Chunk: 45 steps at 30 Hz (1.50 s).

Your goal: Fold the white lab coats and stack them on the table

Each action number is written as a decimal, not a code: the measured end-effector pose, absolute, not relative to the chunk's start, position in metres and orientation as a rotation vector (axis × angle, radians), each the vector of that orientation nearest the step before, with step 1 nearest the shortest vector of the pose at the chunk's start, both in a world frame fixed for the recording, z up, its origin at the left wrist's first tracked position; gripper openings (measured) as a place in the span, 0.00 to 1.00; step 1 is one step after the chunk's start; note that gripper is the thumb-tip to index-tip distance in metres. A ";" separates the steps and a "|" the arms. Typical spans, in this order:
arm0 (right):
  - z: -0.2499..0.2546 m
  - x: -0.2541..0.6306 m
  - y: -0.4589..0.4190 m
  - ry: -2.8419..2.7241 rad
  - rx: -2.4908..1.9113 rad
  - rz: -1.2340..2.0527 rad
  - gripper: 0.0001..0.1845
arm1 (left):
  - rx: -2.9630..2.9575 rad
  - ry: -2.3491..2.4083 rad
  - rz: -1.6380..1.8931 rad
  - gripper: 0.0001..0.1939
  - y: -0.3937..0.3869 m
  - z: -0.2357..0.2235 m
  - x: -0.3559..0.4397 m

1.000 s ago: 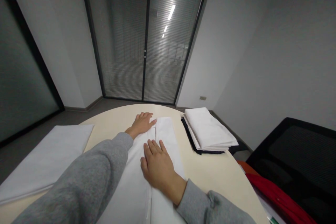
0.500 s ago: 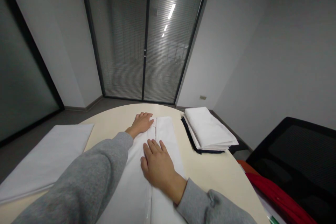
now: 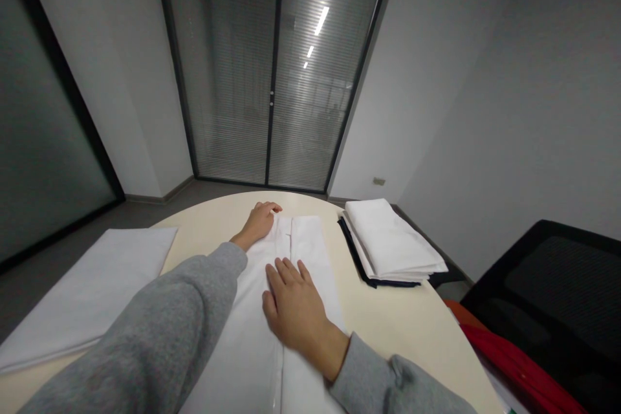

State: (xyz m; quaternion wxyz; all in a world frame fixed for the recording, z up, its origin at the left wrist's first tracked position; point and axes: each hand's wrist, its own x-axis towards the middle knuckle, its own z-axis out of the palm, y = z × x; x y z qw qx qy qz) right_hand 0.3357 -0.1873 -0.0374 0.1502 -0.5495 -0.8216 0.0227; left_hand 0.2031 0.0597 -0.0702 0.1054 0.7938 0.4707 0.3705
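Observation:
A long white folded cloth (image 3: pixel 310 252) lies lengthwise down the middle of a round beige table (image 3: pixel 388 317), with a seam running along its centre. My right hand (image 3: pixel 291 307) rests flat on it near me, fingers stretched out and holding nothing. My left hand (image 3: pixel 258 221) reaches to the cloth's far left corner, its fingers curled at the cloth's edge. Whether they pinch the fabric I cannot make out. Both arms wear grey sleeves.
A stack of folded white cloths (image 3: pixel 391 238) with a dark one underneath sits at the right of the table. A flat white sheet (image 3: pixel 92 291) lies at the left. A black chair (image 3: pixel 548 304) with red fabric (image 3: pixel 509 359) stands at the right.
My left hand has slid a little farther along the cloth's far end and its fingers have curled from flat. My right hand has stayed in place.

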 end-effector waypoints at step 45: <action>-0.040 0.339 -0.187 -2.355 -1.558 0.070 0.27 | 2.442 1.438 0.843 0.17 0.056 -0.069 0.201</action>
